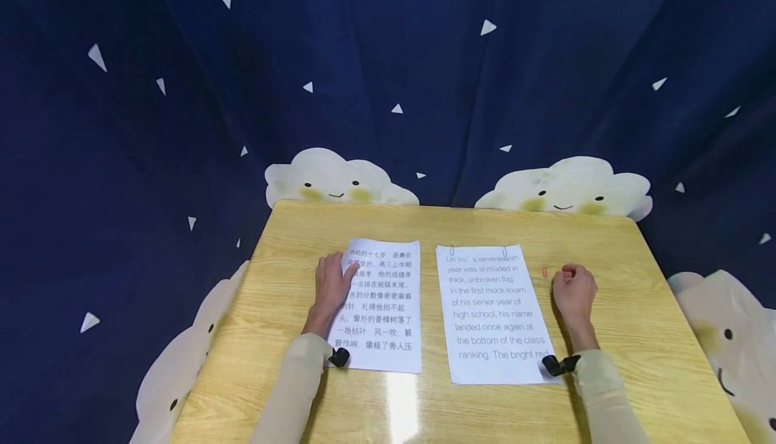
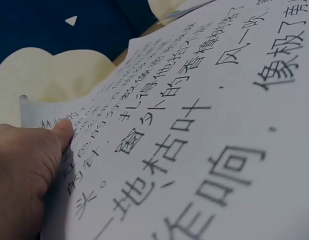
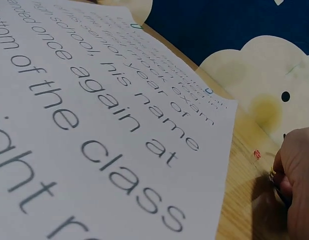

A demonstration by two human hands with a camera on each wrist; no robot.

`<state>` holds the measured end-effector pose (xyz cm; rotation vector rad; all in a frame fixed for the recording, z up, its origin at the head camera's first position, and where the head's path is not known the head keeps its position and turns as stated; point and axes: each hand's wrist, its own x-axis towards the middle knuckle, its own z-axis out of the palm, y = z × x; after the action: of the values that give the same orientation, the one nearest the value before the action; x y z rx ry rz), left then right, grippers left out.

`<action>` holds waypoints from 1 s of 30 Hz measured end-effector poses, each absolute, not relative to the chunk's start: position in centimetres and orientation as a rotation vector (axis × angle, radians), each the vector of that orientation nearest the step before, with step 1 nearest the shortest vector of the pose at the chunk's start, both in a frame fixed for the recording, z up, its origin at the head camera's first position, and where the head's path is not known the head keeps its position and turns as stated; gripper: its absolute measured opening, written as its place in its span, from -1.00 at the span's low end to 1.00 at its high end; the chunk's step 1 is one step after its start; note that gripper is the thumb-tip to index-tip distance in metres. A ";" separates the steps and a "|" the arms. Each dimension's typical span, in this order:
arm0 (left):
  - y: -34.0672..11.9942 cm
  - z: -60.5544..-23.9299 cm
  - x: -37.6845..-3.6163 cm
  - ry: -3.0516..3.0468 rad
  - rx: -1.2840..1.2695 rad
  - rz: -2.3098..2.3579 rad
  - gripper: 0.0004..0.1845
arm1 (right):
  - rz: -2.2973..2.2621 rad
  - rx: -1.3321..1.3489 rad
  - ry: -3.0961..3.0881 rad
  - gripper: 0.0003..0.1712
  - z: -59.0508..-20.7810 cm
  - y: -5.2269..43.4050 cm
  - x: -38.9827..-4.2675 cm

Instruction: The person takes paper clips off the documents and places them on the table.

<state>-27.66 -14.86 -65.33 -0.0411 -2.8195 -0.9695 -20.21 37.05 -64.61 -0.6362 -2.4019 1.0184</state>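
Both hands lie on the wooden desk, well apart from each other, each one beside its own paper. The left hand rests flat with relaxed fingers on the left edge of the Chinese sheet; its fingertips touch the printed text near the top of the page. In the left wrist view the thumb presses on the paper edge, and the far corner of this sheet is lifted a little from the desk. The right hand is on the desk just to the right of the English sheet, with its fingers curled in. In the right wrist view a small thing shows at its fingertips, but I cannot tell what it is or whether the hand really holds it. A small red paper clip lies on the desk between this hand and the English sheet, just beside the fingers and not touching the paper. Two clips sit on the top edge of the English sheet. Behind the desk hangs a dark blue curtain with white clouds
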 end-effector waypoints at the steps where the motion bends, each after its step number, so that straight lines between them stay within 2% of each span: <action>1: -14.8 -65.4 -27.8 -2.810 -0.037 -0.965 -0.44 | 1.024 -0.640 -2.399 -0.71 -64.6 37.0 -20.2; 5: -14.4 -65.0 -27.8 -2.716 0.052 -1.031 -0.30 | 1.031 -0.659 -2.395 -0.71 -64.5 36.9 -20.1; 9: -13.1 -63.3 -26.9 -2.527 0.126 -1.097 -0.38 | 1.061 -0.662 -2.380 -0.68 -64.5 36.8 -19.7; 11: -11.8 -62.0 -25.9 -2.431 0.052 -1.184 -0.51 | 1.072 -0.660 -2.367 -0.67 -64.6 36.7 -19.4; 14: -9.0 -60.6 -24.0 -2.400 -0.191 -1.424 -0.71 | 1.072 -0.661 -2.346 -0.66 -64.8 36.5 -18.8; 17: -5.8 -60.0 -22.0 -2.510 -0.419 -1.607 -0.77 | 1.054 -0.664 -2.307 -0.68 -65.0 36.2 -18.2; 22: -0.7 -61.0 -20.0 -2.804 -0.532 -1.352 -0.65 | 1.000 -0.617 -2.226 -0.75 -65.5 35.3 -17.5; 30: 4.5 -63.3 -21.4 -2.920 -0.311 -0.763 -0.35 | 0.974 -0.525 -2.247 -0.81 -65.6 33.6 -16.3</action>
<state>-21.45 4.54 -63.34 -0.3106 -2.9204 -0.7634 -16.26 33.58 -65.60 -0.5251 -2.2471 0.9737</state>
